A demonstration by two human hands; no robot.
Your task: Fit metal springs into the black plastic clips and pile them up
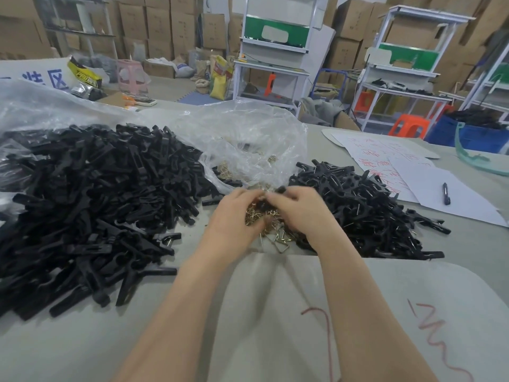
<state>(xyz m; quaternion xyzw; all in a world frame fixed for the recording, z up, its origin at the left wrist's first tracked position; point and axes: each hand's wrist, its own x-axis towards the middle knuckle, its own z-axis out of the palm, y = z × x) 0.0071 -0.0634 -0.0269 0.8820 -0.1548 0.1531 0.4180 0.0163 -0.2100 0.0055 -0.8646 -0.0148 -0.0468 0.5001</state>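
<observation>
Stacked cartons [165,20] and white racks line the far wall, and a grey counter [82,351] in front of them carries the work. A big left pile [91,202] of matt black clips sprawls across its left side, with few springs showing among them. Just right of it, a clear bag [242,144] sags open with wire parts inside.

Near its mouth the left hand [237,216] and right hand [297,208] meet, fingers curled and fingertips together. Both pinch one clip [281,189], whose rounded black end pokes out above the right knuckles. Blur hides whether a spring is already between the fingers. Under the hands lies a loose heap of springs [275,235], thin brass-coloured wire bent into small angular loops.

Both parts are probably very light. The clip looks stiff and smooth, so the safest hold is likely across its flat sides near the middle, leaving the seat free. The wire is springy and thin, so it could tangle with its neighbours or flick away. It is best pinched by its legs and pressed home squarely.

To the right, touching the springs, the right pile [366,210] holds clips with bright wire ends showing, seemingly the finished ones. Beyond it lie white papers [440,197] with red writing, and a pen [446,193] rests on them.
</observation>
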